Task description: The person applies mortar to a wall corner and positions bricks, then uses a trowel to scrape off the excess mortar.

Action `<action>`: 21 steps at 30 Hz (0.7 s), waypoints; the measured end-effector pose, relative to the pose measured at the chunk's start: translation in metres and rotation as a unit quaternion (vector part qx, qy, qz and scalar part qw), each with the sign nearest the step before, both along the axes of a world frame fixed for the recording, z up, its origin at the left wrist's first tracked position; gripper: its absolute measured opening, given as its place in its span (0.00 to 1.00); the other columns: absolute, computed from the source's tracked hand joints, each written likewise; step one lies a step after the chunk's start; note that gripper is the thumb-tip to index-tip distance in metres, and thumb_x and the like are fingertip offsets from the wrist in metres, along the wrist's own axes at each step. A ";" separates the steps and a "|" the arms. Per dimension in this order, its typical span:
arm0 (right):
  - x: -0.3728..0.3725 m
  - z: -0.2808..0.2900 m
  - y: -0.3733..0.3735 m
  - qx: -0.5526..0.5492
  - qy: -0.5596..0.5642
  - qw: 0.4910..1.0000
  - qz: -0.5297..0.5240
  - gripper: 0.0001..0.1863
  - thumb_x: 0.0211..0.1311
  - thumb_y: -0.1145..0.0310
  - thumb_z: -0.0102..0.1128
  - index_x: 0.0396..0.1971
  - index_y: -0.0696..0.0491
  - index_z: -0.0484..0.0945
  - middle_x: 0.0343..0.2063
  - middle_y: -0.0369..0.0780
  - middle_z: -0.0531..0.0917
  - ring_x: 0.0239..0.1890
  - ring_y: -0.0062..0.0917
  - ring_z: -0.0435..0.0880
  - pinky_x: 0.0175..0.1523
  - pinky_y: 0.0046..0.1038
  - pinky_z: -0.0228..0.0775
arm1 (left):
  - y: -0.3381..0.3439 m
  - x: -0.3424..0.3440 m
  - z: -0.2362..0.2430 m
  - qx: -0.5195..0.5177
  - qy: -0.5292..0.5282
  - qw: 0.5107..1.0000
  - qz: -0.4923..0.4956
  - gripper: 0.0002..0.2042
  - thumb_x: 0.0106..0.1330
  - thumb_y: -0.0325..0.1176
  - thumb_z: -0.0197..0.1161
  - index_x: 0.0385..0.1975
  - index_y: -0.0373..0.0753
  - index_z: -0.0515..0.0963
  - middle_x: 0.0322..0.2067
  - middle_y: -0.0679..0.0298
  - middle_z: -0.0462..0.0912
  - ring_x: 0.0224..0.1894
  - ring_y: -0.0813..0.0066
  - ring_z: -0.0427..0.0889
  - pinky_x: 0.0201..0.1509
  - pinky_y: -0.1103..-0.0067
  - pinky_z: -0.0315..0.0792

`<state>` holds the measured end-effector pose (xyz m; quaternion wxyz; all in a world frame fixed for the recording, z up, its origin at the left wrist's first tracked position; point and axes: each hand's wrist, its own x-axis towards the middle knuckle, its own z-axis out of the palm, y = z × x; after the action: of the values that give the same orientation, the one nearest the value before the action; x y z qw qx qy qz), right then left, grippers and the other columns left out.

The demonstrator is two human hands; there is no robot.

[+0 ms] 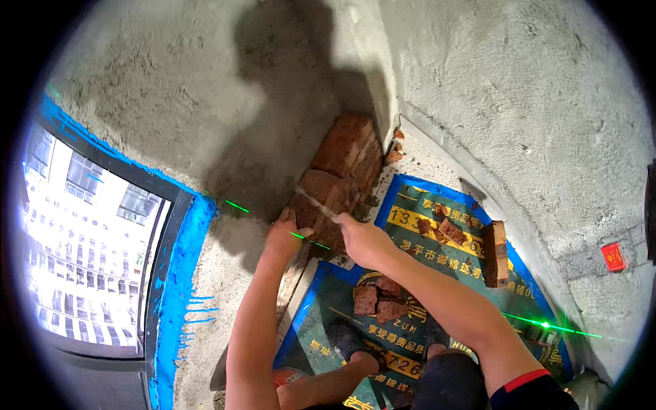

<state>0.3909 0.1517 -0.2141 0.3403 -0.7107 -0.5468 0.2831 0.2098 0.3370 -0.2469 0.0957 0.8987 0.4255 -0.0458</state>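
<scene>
Red-brown bricks [345, 147] form a short low stack along the wall, running from the corner toward me. My left hand [283, 239] grips the near end of the closest brick [320, 183], thumb and fingers against it. In my right hand [362, 240], closed around its grip, is a narrow, greyish hand tool [316, 203]. The tool lies slanted across that brick's top, its tip toward the wall. Its exact kind is hard to make out, as my fist covers the grip.
Green printed floor sheeting [424, 256] with blue edges bears broken brick pieces [376, 301]. A brick [495, 254] leans by the right wall. A laser device [543, 333] throws a green line. The window [89, 232] is at left; a red packet [613, 257] is at right.
</scene>
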 end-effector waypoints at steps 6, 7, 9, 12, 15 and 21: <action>0.018 -0.012 -0.049 -0.015 0.135 0.990 -0.045 0.22 0.75 0.59 0.42 0.64 0.50 0.65 0.28 0.49 0.83 0.30 0.45 0.84 0.34 0.45 0.73 | -0.002 0.000 0.003 0.018 0.036 0.999 0.001 0.41 0.62 0.53 0.64 0.65 0.25 0.61 0.67 0.41 0.60 0.67 0.48 0.66 0.67 0.66 0.65; 0.018 -0.027 -0.061 -0.030 0.173 0.981 -0.088 0.24 0.76 0.57 0.42 0.65 0.51 0.65 0.31 0.50 0.84 0.33 0.44 0.85 0.37 0.44 0.74 | -0.001 0.000 0.003 0.013 0.037 0.999 0.004 0.41 0.62 0.53 0.63 0.66 0.26 0.61 0.67 0.42 0.60 0.67 0.49 0.65 0.68 0.66 0.64; 0.028 -0.061 -0.068 -0.051 0.162 0.975 -0.142 0.25 0.76 0.56 0.42 0.65 0.53 0.66 0.36 0.52 0.84 0.37 0.45 0.84 0.41 0.44 0.74 | 0.001 0.003 0.001 0.001 0.039 0.999 0.005 0.42 0.61 0.55 0.63 0.66 0.26 0.60 0.67 0.44 0.61 0.69 0.50 0.64 0.70 0.67 0.62; 0.031 -0.106 -0.059 -0.056 0.139 0.969 -0.196 0.26 0.76 0.55 0.41 0.66 0.55 0.66 0.44 0.54 0.82 0.43 0.48 0.82 0.48 0.45 0.73 | -0.002 0.011 0.006 0.001 0.056 0.998 -0.003 0.42 0.63 0.55 0.62 0.66 0.26 0.60 0.67 0.42 0.61 0.69 0.50 0.63 0.70 0.67 0.61; 0.037 -0.092 -0.039 -0.098 0.167 0.965 -0.174 0.27 0.76 0.53 0.39 0.65 0.55 0.67 0.52 0.55 0.79 0.50 0.51 0.79 0.55 0.45 0.71 | -0.006 0.004 0.012 -0.002 0.048 0.999 0.002 0.41 0.64 0.55 0.61 0.66 0.26 0.60 0.67 0.42 0.61 0.69 0.50 0.63 0.70 0.67 0.61; 0.026 -0.093 -0.039 -0.047 0.130 0.980 -0.146 0.27 0.74 0.57 0.41 0.64 0.59 0.67 0.36 0.53 0.84 0.35 0.45 0.84 0.44 0.41 0.75 | -0.001 0.005 0.008 0.016 0.066 0.998 -0.008 0.42 0.63 0.56 0.61 0.66 0.26 0.61 0.67 0.42 0.61 0.68 0.49 0.63 0.69 0.66 0.63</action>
<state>0.4166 0.1132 -0.3071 0.4122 -0.7551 -0.3743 0.3461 0.2149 0.3358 -0.2385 0.0528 0.8983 0.4246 -0.0993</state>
